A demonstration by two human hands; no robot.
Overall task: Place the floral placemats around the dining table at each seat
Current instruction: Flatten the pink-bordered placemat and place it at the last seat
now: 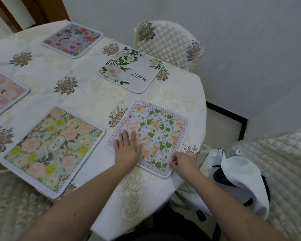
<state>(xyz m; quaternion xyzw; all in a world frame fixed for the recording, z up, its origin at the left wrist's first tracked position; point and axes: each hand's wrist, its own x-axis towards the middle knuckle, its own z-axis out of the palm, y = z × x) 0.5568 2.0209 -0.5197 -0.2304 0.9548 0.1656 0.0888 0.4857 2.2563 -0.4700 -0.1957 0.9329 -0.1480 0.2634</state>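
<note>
Left hand [128, 147]: my palm lies flat, fingers straight, pressing the bordered placemat [150, 136].
Right hand [182, 160]: pinching its near corner — the nearer hand for any turn.
Placemat: skewed, at the table edge [201, 94].

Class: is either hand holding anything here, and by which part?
The right hand pinches the pink-bordered placemat at its near corner; the left hand only presses flat on it.
</note>
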